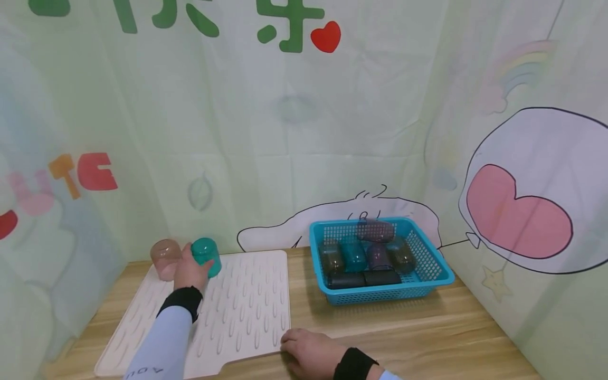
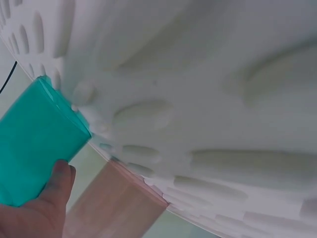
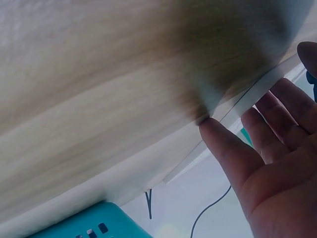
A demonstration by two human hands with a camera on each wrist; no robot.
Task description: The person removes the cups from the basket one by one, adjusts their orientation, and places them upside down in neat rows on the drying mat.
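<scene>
My left hand (image 1: 191,272) grips a translucent teal cup (image 1: 205,248) near the back edge of a white ridged draining mat (image 1: 249,295). In the left wrist view the thumb (image 2: 58,186) lies along the side of the teal cup (image 2: 34,139), whose rim is right at the mat. A translucent pink cup (image 1: 163,259) stands just left of that hand, partly hidden by it. My right hand (image 1: 311,351) rests at the mat's right front corner, holding nothing. In the right wrist view its fingers (image 3: 267,136) are relaxed, the thumb apart from them.
A blue plastic basket (image 1: 380,296) stands at the back right of the wooden table (image 1: 404,330). Several tinted cups (image 1: 353,256) lie in it, with dark cylindrical pieces (image 1: 347,280) along its front. A printed curtain (image 1: 356,132) hangs close behind and beside the table.
</scene>
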